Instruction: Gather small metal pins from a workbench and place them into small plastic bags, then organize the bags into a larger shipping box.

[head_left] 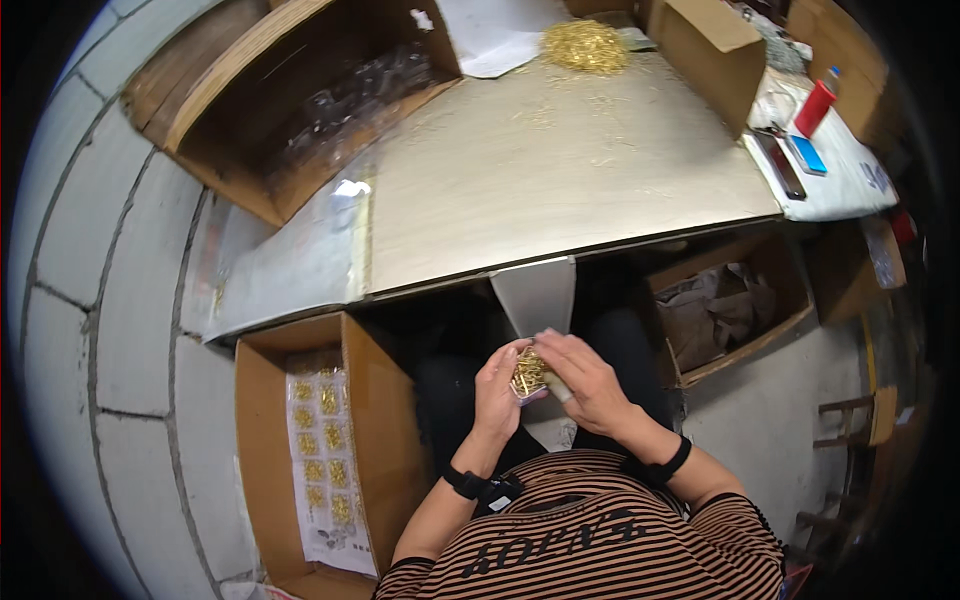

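Observation:
Just past the table's front edge, over my lap, a small clear box [527, 374] filled with short gold-coloured metal pieces sits between my hands. My left hand [496, 395] is closed around its left side. From the right, my right hand [590, 388] grips the box too, with its fingers over the far edge and its thumb along the right side. A pale wrap [557, 388] covers that thumb. What the right fingertips do at the box's far rim is partly hidden.
A metal-topped table [560, 170] bears a pile of gold pieces [585, 47] and a carton of clear plastic boxes [360, 100]. Lower left, a carton [385, 440] holds filled boxes [325, 440]. A carton with brown paper [715, 310] stands right, below a red bottle [815, 108].

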A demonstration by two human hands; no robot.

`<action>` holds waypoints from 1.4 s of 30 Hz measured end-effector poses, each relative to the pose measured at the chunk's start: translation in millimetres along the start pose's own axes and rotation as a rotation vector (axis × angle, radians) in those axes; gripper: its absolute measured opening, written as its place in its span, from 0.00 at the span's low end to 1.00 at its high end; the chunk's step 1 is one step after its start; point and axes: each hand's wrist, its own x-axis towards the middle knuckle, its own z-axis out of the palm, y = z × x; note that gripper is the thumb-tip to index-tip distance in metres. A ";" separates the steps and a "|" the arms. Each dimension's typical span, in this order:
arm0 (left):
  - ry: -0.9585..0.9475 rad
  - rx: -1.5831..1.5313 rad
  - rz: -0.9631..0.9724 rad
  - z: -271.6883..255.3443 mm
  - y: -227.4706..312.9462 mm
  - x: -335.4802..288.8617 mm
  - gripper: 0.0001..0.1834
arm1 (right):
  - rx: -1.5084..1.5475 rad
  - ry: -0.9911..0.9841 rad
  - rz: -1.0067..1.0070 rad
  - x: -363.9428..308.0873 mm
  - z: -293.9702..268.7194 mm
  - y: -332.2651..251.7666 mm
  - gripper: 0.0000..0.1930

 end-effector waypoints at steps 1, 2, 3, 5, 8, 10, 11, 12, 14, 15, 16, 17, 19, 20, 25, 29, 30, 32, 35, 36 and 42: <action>0.019 0.022 -0.014 1.3 4.2 -2.6 0.15 | 0.016 -0.013 -0.011 1.3 -0.1 -3.1 0.24; 0.034 0.019 -0.004 -0.9 2.2 0.3 0.15 | -0.109 -0.138 -0.052 3.8 -2.3 -8.2 0.25; 0.052 0.013 0.036 -2.8 -2.3 2.6 0.15 | -0.239 -0.257 -0.089 3.8 -3.4 -12.6 0.27; 0.063 -0.006 0.056 -6.6 -5.5 2.0 0.15 | -0.247 -0.282 -0.080 1.1 -0.4 -10.4 0.28; 0.061 -0.004 0.063 -6.2 0.5 0.8 0.15 | -0.309 -0.318 -0.082 6.8 -0.3 -14.0 0.31; 0.079 0.027 0.065 -10.3 -1.2 2.5 0.15 | -0.292 -0.350 -0.074 6.5 2.9 -15.7 0.32; 0.095 0.061 0.068 -11.8 -1.9 2.7 0.15 | -0.290 -0.356 -0.074 5.3 1.5 -15.6 0.32; 0.100 0.058 0.071 -10.8 2.5 2.0 0.15 | -0.199 -0.248 -0.038 6.1 -1.5 -11.8 0.31; 0.065 0.083 -0.052 -7.2 15.0 -2.3 0.17 | -0.068 -0.052 0.030 13.3 -16.5 -6.6 0.30; 0.079 0.074 -0.015 -8.8 16.1 -0.5 0.18 | -0.071 -0.011 0.056 16.4 -22.7 -6.1 0.30; 0.091 0.072 -0.009 -10.8 16.3 -1.3 0.18 | -0.073 0.031 0.081 17.6 -26.6 -5.4 0.29; 0.086 0.059 -0.016 -12.6 16.5 -2.5 0.18 | -0.091 0.018 0.076 16.8 -28.0 -5.6 0.28; 0.094 0.061 -0.046 -10.6 17.1 -1.7 0.17 | -0.096 -0.036 0.045 16.1 -25.4 -8.2 0.28; 0.098 0.061 -0.042 -10.1 17.9 -1.3 0.17 | -0.106 -0.088 0.018 16.5 -23.8 -8.9 0.28; 0.078 -0.005 -0.052 -3.2 18.1 -6.3 0.16 | -0.126 -0.169 -0.085 27.0 -10.2 -10.5 0.31; 0.177 -0.003 0.093 -12.8 0.0 -0.1 0.14 | -0.314 -0.329 -0.107 19.0 6.5 -8.0 0.38; 0.205 0.024 0.073 -11.7 0.8 -1.1 0.14 | -0.315 -0.332 -0.109 15.9 8.1 -8.1 0.38; 0.234 0.046 0.050 -11.7 -1.9 2.3 0.14 | -0.328 -0.320 -0.049 11.7 10.1 -6.9 0.38; 0.241 0.073 0.088 -9.0 3.4 -4.5 0.14 | -0.209 -0.326 -0.010 18.0 8.9 -7.8 0.36; 0.237 0.062 0.038 -3.0 12.1 -4.8 0.15 | -0.210 -0.329 -0.006 22.5 6.7 -7.1 0.36; 0.133 -0.098 0.101 -18.3 21.5 2.7 0.24 | -0.328 -0.384 -0.183 43.1 7.4 -28.0 0.29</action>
